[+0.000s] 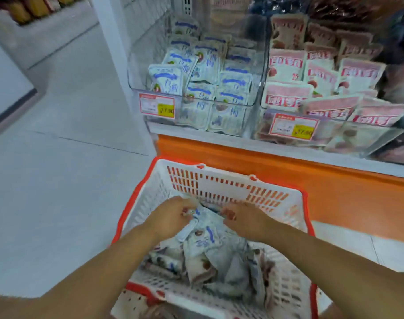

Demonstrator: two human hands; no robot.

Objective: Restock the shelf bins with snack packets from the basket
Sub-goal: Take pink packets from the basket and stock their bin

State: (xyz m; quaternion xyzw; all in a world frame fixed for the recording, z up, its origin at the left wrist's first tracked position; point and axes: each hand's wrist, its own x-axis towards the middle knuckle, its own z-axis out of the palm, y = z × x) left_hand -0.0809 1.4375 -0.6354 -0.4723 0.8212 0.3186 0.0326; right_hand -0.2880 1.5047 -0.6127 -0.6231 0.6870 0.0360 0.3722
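We have both hands down in the basket (221, 186), which sits on the floor (58, 180) below the shelf. The left hand (173, 217) curls round the edge of a bunch of blue-and-white packets (208, 238) lying in the pile. The right hand (244, 222) seems to pinch the same bunch from the other side, though blur makes that grip hard to read. The risk we see is a loose bunch: slick packets held only by their edges could slide out on the lift and drop to the floor. The left bin (136, 74) already looks heaped toward its low front, so extras may spill over. Darker packets mixed in the basket could ride along into the wrong bin, and the pink packets (286, 93) belong next door.
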